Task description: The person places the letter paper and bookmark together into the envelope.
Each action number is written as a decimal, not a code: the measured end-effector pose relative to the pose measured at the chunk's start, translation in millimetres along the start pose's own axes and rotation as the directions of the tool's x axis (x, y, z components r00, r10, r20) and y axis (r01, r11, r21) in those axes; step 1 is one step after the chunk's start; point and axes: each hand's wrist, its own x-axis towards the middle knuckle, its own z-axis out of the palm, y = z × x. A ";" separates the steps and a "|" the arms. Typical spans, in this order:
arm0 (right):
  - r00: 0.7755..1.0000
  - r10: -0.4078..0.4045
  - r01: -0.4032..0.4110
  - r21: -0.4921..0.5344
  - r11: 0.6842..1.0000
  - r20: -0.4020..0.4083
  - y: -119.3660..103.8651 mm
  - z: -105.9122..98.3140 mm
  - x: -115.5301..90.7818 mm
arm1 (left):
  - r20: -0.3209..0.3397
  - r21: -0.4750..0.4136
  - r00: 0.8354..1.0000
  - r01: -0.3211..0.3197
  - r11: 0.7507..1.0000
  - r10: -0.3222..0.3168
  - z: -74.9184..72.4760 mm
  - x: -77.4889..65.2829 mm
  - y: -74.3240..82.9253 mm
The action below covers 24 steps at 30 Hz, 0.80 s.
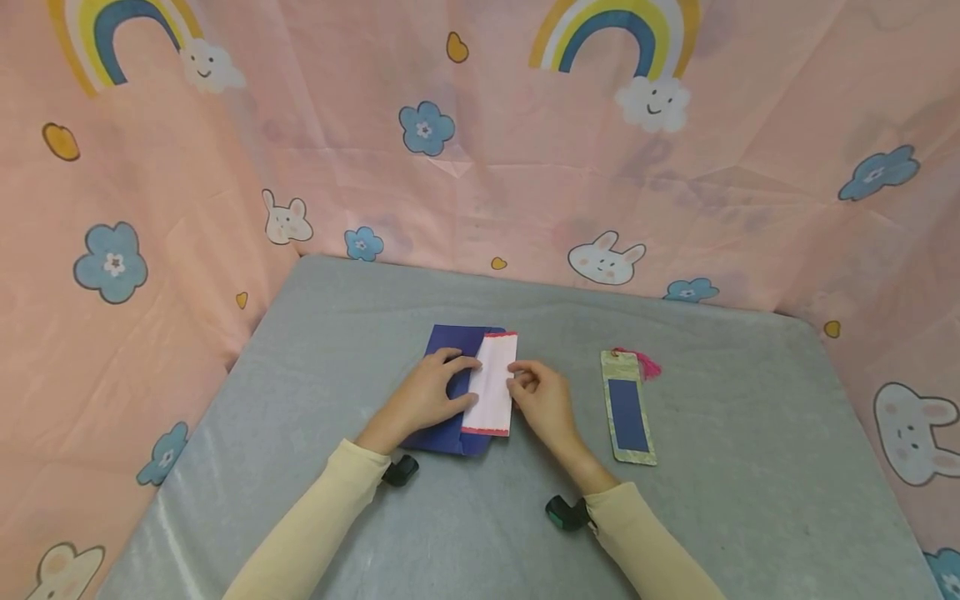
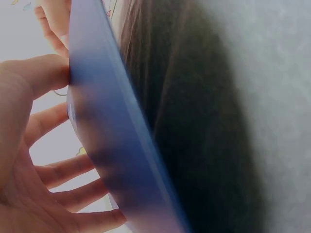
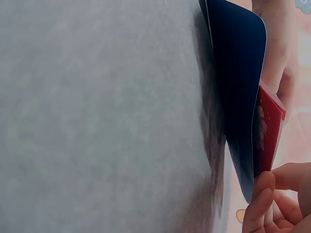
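Note:
A dark blue envelope-like sheet [image 1: 447,437] with a flap lies on the table. Across its right part is a strip of paper [image 1: 491,387], whitish on top with red ends; the right wrist view shows a red patterned face on this paper [image 3: 268,131]. My left hand [image 1: 435,387] rests with spread fingers on the blue sheet and the paper's left edge. The left wrist view shows the left hand's fingers [image 2: 73,170] fairly straight against the blue sheet [image 2: 112,116]. With thumb and fingertips, my right hand [image 1: 546,400] pinches the paper's right edge.
Right of my hands lies a bookmark-like card [image 1: 628,408], greenish with a blue panel and a pink tassel [image 1: 649,365]. A grey cloth covers the table [image 1: 337,325]. A pink printed curtain [image 1: 510,192] hangs behind and at both sides.

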 end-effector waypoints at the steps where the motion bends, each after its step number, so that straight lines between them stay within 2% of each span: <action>1: 1.000 -0.003 0.003 -0.003 1.000 0.001 -0.2 0.3 0.2 | -0.002 -0.003 1.000 0.000 1.000 0.000 0.4 0.2 0.1; 10: 1.000 -0.007 0.008 -0.034 0.999 0.009 -1.2 2.7 0.8 | -0.006 -0.005 1.000 0.004 1.000 -0.004 1.9 1.6 -0.1; 24: 0.998 -0.063 0.064 -0.102 0.993 0.012 1.1 5.6 2.1 | -0.033 -0.024 0.999 -0.023 0.999 0.023 3.2 0.9 0.4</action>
